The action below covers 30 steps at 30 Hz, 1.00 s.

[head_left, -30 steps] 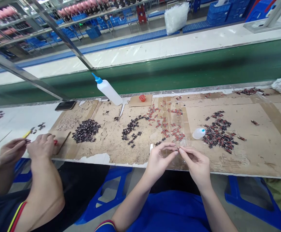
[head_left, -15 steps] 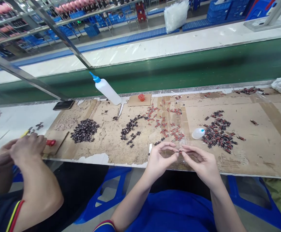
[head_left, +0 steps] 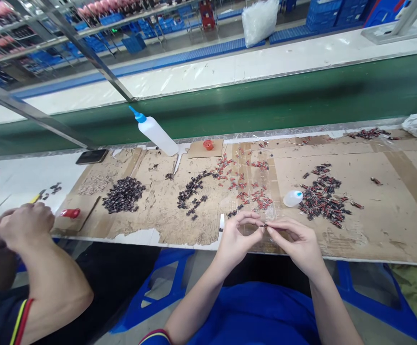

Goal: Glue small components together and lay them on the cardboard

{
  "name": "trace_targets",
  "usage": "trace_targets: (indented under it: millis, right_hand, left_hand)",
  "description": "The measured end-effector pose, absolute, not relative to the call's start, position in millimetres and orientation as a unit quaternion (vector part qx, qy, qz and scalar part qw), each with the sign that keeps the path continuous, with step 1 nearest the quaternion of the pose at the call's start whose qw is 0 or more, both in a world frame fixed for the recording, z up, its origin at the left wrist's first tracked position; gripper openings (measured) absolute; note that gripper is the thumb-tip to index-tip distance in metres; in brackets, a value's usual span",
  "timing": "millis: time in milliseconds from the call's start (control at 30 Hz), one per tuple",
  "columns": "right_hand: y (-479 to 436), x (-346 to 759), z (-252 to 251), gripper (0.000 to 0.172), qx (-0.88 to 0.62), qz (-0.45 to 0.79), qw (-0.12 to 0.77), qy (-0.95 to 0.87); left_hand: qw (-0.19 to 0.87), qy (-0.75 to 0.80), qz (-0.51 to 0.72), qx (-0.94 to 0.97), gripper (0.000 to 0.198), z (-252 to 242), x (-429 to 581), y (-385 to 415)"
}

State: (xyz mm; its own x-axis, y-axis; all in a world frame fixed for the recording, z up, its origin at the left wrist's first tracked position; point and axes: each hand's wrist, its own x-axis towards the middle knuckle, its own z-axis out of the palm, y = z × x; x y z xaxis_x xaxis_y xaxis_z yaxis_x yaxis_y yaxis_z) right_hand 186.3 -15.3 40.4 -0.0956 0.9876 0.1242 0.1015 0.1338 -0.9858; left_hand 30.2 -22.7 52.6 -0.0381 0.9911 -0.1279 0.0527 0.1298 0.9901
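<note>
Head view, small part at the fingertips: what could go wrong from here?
1. The small part is pinched between the fingertips of the left hand and right hand; it could slip and get lost among the loose red parts just beyond.
2. The small bottle looks tipped, right beside the dark-and-red pile; a bump might make it roll or leak there.

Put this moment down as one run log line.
left hand: pinching small dark part | right hand: pinching same part | beyond hands: small blue-tipped squeeze bottle beside pile of black-and-red parts
</note>
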Motion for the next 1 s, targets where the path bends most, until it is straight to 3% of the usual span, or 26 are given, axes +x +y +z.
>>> trace_targets:
  millis: [233,400,533,633,767,1000]
  right_hand:
    - [-17,183,35,0.028,-0.496,0.503,0.496,-0.505]
    - [-22,189,30,0.029,-0.514,0.493,0.494,-0.499]
    - [-18,217,30,0.029,-0.594,0.354,0.541,-0.479]
    - [-8,244,33,0.03,-0.657,0.221,0.588,-0.417]
    - [5,257,33,0.033,-0.653,0.118,0.547,-0.51]
    - [19,231,10,0.047,-0.618,0.05,0.417,-0.665]
  left_hand:
    - [0.494,0.553,0.447,0.501,0.019,50,31,-27]
    - [0.505,0.534,0.456,0.501,0.026,40,42,-33]
    - [0.429,0.556,0.432,0.566,0.038,39,28,-39]
    - [0.288,0.618,0.382,0.624,0.027,44,0,-41]
    - [0.184,0.682,0.309,0.637,0.012,44,-26,-31]
    - [0.145,0.691,0.254,0.661,0.006,29,-13,-2]
